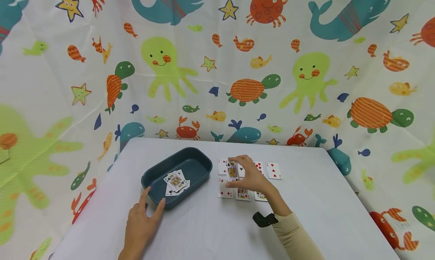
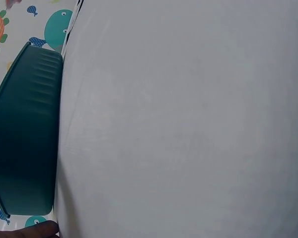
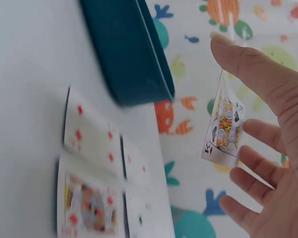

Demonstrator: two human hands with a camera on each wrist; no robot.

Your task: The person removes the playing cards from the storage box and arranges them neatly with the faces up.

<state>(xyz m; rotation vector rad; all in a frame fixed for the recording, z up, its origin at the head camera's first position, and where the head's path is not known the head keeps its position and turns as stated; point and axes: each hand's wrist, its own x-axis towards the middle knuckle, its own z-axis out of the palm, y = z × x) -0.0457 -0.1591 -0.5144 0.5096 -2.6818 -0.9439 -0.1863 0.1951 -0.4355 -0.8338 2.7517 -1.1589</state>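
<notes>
"White table (image 1: 200, 229): what's on it?"
"Teal tray (image 1: 192, 167) at left, left hand (image 1: 141, 220) at its near-left end, fingers spread"
"And the right hand (image 1: 251, 177)?"
"Over the laid-out cards (image 1: 225, 190), a narrow gap right of the tray's edge; thumb and fingers pinch a king (image 3: 226, 125), raised above them, long axis roughly near to far"

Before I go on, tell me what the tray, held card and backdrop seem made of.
Tray: probably molded plastic, smooth with a dull sheen; one even teal, rounded corners.
Held card: likely printed paper, perhaps coated; thin and slightly bowed.
Backdrop: a matte-looking sheet, cloth or soft plastic, I cannot tell; it hangs in soft creases.
</notes>
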